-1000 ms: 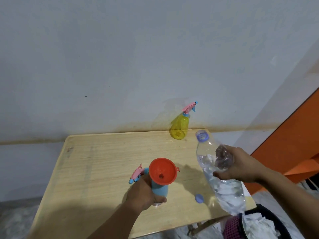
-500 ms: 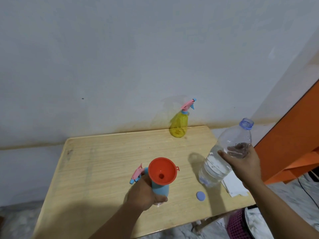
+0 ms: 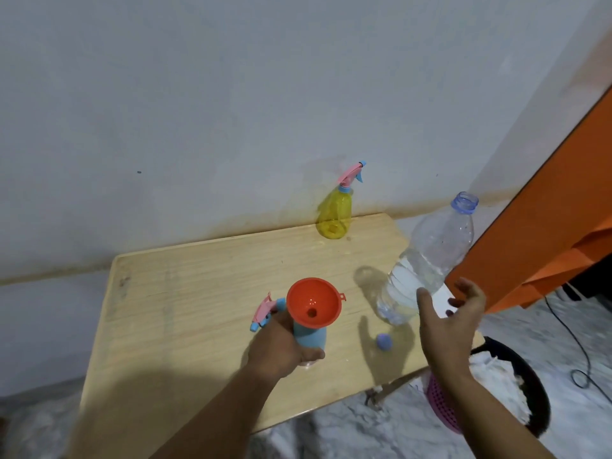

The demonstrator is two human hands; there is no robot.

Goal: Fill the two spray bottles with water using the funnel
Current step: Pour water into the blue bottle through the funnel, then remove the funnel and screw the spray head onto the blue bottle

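My left hand point(image 3: 281, 346) grips a blue spray bottle point(image 3: 311, 341) standing near the table's front. An orange funnel point(image 3: 314, 301) sits in its neck. Its pink and blue spray head point(image 3: 263, 311) lies just left of the funnel, behind my fingers. A clear water bottle point(image 3: 427, 263), uncapped and partly full, stands on the table at the right. My right hand point(image 3: 447, 323) is open just in front of it, fingers apart, not touching. A yellow spray bottle point(image 3: 334, 217) with its pink trigger stands at the back by the wall.
The blue bottle cap point(image 3: 384, 341) lies on the wooden table point(image 3: 185, 293) between funnel and water bottle. White paper point(image 3: 442, 301) lies under my right hand. A pink basket point(image 3: 440, 402) with crumpled paper stands below the table's right edge. An orange panel point(image 3: 543, 233) rises at right.
The water bottle was tilted over near the funnel, then swung upright and set on the table at right. My right hand has let go of it and opened. My left hand stayed.
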